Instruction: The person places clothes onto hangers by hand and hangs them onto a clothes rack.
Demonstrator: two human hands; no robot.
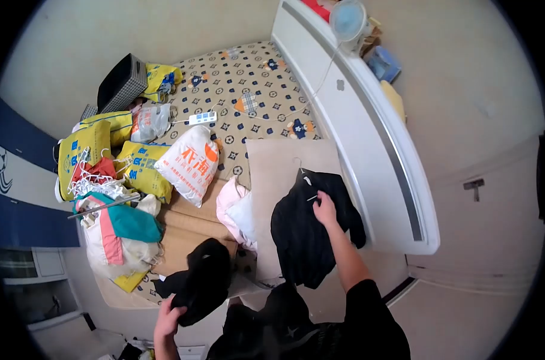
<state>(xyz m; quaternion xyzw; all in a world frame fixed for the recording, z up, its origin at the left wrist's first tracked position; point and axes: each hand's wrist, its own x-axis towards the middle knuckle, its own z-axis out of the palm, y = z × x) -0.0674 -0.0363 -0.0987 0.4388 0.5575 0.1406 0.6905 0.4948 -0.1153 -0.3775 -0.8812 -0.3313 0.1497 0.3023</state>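
A black long-sleeved top (pixel 305 231) lies spread on a flat beige board (pixel 261 198), with a hanger's hook (pixel 297 162) rising from its neck. My right hand (pixel 324 209) is closed on the top near its neck, beside a thin white strip whose kind I cannot tell. At the lower left, my left hand (pixel 167 318) grips the lower edge of a bunched black garment (pixel 207 276), which hangs over the bed's near edge. Pink and pale-blue cloth (pixel 236 210) lies left of the board.
Yellow bags (pixel 146 168), a white printed bag (pixel 191 165) and a heap of white hangers (pixel 98 183) crowd the bed's left side. A metal rod (pixel 104 206) crosses the heap. A power strip (pixel 202 118) lies behind. The white headboard (pixel 368 120) bounds the right side.
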